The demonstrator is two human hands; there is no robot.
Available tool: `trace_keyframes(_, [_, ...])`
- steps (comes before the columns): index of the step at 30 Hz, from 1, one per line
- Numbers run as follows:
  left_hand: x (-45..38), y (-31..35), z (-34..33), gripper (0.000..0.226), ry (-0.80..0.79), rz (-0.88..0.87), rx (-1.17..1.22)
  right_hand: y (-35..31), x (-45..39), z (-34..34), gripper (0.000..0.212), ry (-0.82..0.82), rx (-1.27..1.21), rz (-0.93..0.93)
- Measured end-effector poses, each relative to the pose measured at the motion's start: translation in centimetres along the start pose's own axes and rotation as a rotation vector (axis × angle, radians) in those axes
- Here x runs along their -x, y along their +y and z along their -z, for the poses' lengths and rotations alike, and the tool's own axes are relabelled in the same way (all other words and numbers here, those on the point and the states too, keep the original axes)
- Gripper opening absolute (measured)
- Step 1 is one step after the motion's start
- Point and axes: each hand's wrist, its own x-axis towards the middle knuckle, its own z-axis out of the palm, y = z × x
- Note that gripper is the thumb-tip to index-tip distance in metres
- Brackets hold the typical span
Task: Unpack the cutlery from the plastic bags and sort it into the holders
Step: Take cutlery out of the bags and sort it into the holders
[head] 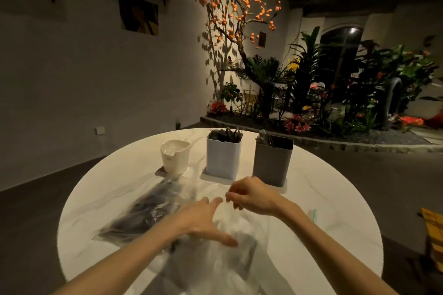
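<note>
A clear plastic bag (143,213) holding dark cutlery is lying flat on the left-centre of the round white marble table (335,199), its far end reaching toward the holders. A second, blurred clear bag (230,254) is lying nearer the camera, under the left hand; what is inside it cannot be made out.

The left hand (203,220) is being held low over the near bag, fingers spread and straight, thumb stretched out to the right; whether the palm is pressing the plastic cannot be told because of motion blur. The right hand (251,196) is being held just beside the left fingertips, above the table, with its fingers curled inward toward the thumb. Whether anything thin is being pinched there cannot be told.

Three holders are standing in a row at the far side of the table. The short cream holder (175,158) on the left is showing nothing inside. The tall white holder (224,155) in the middle is being filled with dark cutlery (226,134) sticking up above its rim. The tall grey holder (272,163) on the right is holding a few pieces against its left wall. Each holder is sitting on a small flat base.

A pale strip (313,214) is lying on the table near the right edge, well apart from the hands.

Beyond the table, an indoor bed of plants (335,93) and a tree with orange fruit (242,7) are being lit against the wall.
</note>
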Motion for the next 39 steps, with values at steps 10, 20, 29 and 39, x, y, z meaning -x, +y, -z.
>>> trace_keyframes(10, [5.0,-4.4,2.4,0.035,0.488,0.038,0.234,-0.8,1.8,-3.9,0.027,-0.101,0.062,0.049])
trace_keyframes(20, [8.5,-9.1,2.6,0.033,0.303,0.362,-0.164,-5.1,-2.4,-5.2,0.051,-0.121,0.348,0.145])
trace_keyframes(29, [7.5,-11.3,0.9,0.069,0.508,0.315,-0.059,-10.0,-7.3,-10.0,0.029,-0.184,0.171,0.119])
trace_keyframes(39, [9.4,-12.6,1.2,0.068,0.523,0.388,-0.211,-13.1,-9.5,-12.8,0.074,-0.384,0.265,0.135])
